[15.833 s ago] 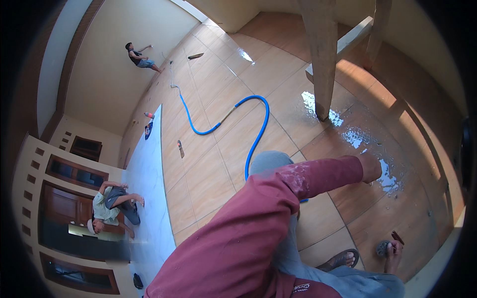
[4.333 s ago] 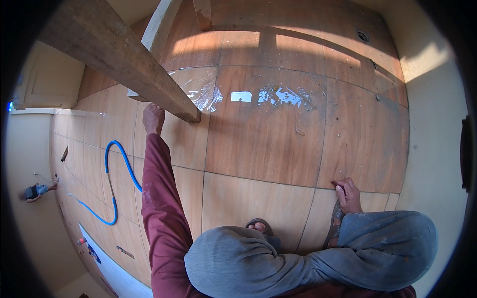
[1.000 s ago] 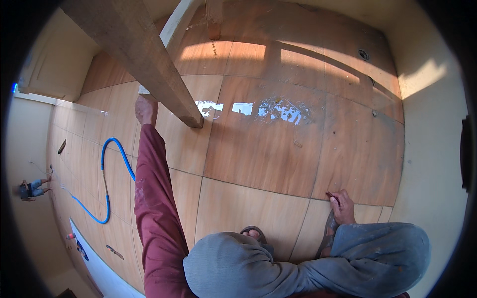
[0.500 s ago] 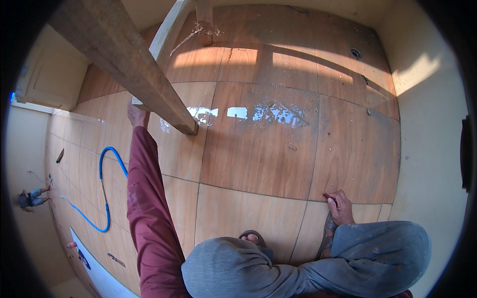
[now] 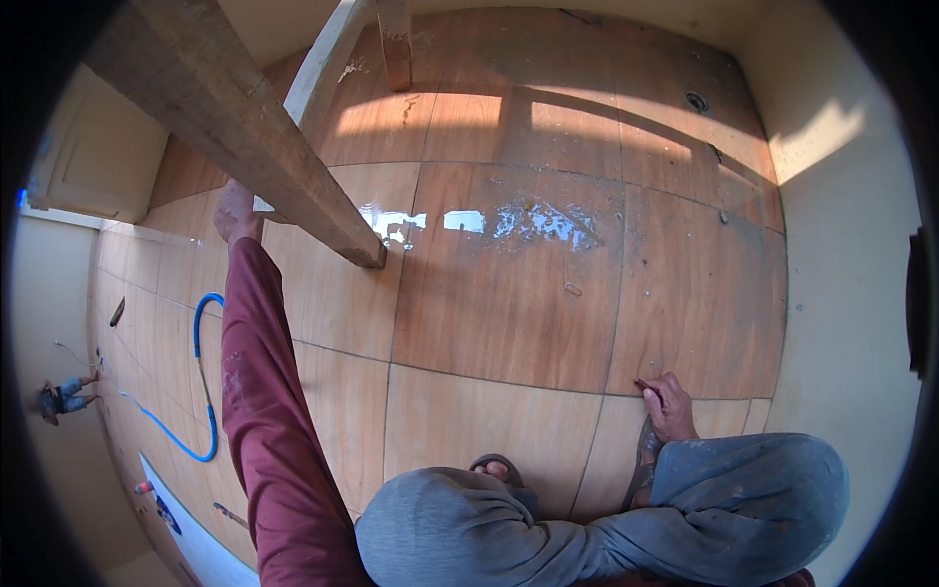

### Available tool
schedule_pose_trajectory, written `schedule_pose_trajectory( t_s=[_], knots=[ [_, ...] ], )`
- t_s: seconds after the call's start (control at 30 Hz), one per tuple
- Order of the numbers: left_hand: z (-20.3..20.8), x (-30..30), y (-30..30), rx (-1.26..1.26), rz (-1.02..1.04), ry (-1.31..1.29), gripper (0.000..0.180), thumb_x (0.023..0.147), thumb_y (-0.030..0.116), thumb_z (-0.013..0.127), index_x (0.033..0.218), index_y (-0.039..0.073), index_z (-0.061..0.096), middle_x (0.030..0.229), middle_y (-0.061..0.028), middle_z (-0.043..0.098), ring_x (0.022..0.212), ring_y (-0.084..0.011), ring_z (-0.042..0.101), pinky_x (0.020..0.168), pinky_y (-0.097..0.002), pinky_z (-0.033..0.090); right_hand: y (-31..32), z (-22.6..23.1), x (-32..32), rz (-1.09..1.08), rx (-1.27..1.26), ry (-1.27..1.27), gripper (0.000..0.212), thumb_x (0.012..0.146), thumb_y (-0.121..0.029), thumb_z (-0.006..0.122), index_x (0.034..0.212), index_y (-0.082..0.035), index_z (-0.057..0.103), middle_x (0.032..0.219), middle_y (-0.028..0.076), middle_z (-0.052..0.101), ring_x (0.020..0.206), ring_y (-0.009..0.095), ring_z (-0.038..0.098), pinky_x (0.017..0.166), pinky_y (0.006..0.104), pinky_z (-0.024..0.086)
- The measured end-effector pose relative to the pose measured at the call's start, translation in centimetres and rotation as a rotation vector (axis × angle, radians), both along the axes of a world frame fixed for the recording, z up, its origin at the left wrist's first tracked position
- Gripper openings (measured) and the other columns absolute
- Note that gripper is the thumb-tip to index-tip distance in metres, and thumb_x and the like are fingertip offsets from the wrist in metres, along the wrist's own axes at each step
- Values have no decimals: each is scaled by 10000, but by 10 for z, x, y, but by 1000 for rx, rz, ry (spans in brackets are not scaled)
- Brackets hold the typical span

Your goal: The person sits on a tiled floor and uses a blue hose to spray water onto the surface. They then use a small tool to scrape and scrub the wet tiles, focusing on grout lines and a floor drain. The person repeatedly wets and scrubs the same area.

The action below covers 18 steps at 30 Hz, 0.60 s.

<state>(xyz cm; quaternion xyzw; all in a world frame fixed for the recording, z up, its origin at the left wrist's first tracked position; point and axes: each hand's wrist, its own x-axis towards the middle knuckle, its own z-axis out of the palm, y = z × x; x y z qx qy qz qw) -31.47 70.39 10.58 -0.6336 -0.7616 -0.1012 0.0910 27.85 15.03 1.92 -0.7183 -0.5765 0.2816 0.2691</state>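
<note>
My left hand (image 5: 235, 211), at the end of a maroon sleeve, is stretched forward beside the pale wooden rail end (image 5: 270, 209) behind a thick wooden post (image 5: 284, 171). Its fingers are partly hidden, so their grip does not show. Low on the right, my right hand (image 5: 669, 406) is closed near the floor, beside my sandalled foot (image 5: 641, 468). A small dark reddish bit shows at its fingertips, too small to name. A puddle (image 5: 543, 223) shines on the wood-patterned tiles (image 5: 509, 313) just right of the post's foot.
A blue hose (image 5: 203, 445) curls over the tiles on the left, partly behind my arm. Further left stands another person (image 5: 67, 396). A pale board (image 5: 201, 528) lies at lower left. A round drain (image 5: 696, 102) sits near the right wall (image 5: 846, 284).
My left hand and forearm have shifted left, away from the post. Water splashing at the far wooden leg has stopped. My right hand has stayed in place.
</note>
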Motion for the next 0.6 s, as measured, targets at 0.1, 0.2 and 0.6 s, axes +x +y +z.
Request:
schedule_pose_trajectory(
  t_s=[0.1, 0.2, 0.6],
  knots=[
    [26, -9, 9, 74, -69, 39, 452, 925, 429, 653, 1194, 67, 690, 1177, -150, 724, 1092, -361, 683, 898, -446, 532, 2, -1, -3, -1, -3, 19, 108, 961, -79, 654, 1049, -19, 669, 898, 169, 590, 767, 363, 629, 664, 430, 494],
    [47, 24, -4, 85, -76, 113, 377, 946, 384, 627, 1136, 78, 736, 1148, -172, 737, 1082, -376, 703, 881, -478, 564, -2, -1, 2, -6, -6, -7, 109, 960, -76, 654, 1051, -16, 667, 903, 171, 590, 770, 364, 631, 663, 434, 493],
    [37, 18, 5, 192, -133, 121, 322, 933, 355, 642, 1110, 115, 763, 1112, -169, 746, 1058, -373, 714, 852, -477, 575, -4, -6, 4, 2, 17, -27, 112, 955, -80, 662, 1049, -20, 666, 886, 173, 595, 758, 373, 631, 651, 442, 494]
  ],
)
